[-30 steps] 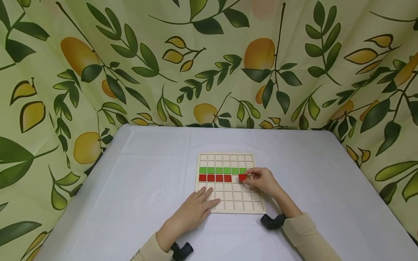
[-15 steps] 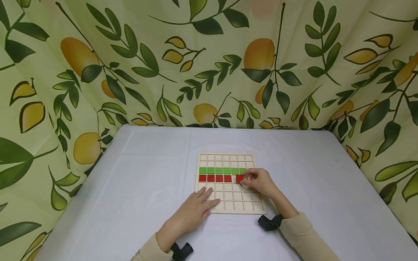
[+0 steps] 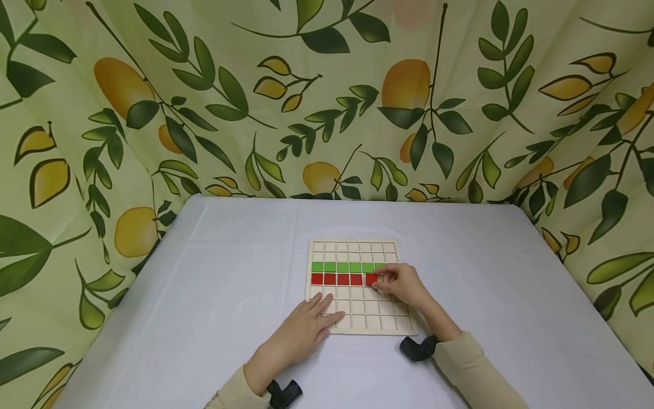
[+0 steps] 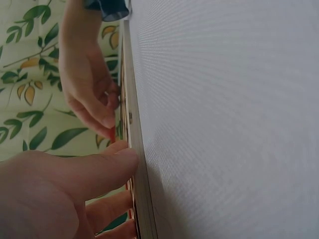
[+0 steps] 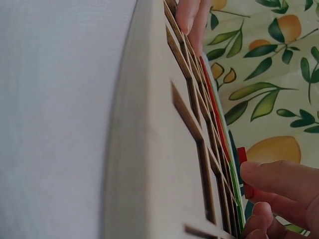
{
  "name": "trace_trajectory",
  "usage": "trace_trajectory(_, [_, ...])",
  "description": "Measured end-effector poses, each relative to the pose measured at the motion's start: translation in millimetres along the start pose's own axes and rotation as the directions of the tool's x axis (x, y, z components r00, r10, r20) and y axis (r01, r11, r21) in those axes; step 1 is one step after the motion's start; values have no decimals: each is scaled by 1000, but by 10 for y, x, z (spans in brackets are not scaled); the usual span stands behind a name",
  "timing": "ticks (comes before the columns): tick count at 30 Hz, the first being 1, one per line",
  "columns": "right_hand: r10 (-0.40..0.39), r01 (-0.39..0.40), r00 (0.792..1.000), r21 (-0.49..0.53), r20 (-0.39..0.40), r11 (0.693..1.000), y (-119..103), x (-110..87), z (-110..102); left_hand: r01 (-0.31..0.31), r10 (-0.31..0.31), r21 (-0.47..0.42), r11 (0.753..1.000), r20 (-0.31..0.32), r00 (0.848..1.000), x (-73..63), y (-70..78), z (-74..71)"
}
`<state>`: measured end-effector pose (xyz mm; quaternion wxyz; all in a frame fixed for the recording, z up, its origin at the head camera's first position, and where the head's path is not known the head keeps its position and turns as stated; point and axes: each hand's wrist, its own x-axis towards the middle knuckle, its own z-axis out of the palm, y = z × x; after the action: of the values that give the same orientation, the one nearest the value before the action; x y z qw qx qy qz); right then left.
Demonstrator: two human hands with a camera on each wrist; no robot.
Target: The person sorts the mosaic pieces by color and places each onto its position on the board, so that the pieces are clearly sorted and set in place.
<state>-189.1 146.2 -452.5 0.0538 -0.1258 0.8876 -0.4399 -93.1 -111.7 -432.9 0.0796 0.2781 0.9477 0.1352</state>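
Note:
My right hand (image 3: 406, 282) pinches a square red tile (image 3: 370, 279) between thumb and fingers over the gridded wooden board (image 3: 359, 324). The tile stands on edge in the right wrist view, just off the board's face. It is at the right end of a row of red tiles (image 3: 343, 279) set in the cells. Behind them runs a row of green tiles (image 3: 356, 267), its right end covered by my right hand. My left hand (image 3: 298, 329) rests with spread fingers on the board's near left corner; its thumb (image 4: 112, 172) lies along the edge in the left wrist view.
A white cloth (image 3: 214, 284) covers the table under the board. Patterned leaf-and-fruit fabric (image 3: 327, 113) hangs behind and at both sides. A black wrist device (image 3: 419, 347) sits by the right sleeve, and another black device (image 3: 284, 393) by the left sleeve.
My right hand has moved a little to the left with the red tile, bringing it beside the last red tile in the row. My left hand has stayed in place.

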Motion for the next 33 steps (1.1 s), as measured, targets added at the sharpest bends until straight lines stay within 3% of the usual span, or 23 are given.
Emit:
trace_trajectory(13, [-14,13,1000,-55,-10,998,-16,21,39,-9,9,-8,1000,-9,1000,1,-6,-1])
trace_trajectory(21, [-128,127,991,-24,-37,992,-10,-5,30,-6,6,-10,1000,-6,1000,2,-1,-8])
trace_trajectory(28, [-20,20,1000,-67,-11,998,-40,26,40,-13,13,-3,1000,-13,1000,-2,-3,-6])
trace_trajectory(33, [-5,4,1000,-88,-11,996,-46,24,42,-11,11,0,1000,-13,1000,-2,1,-10])
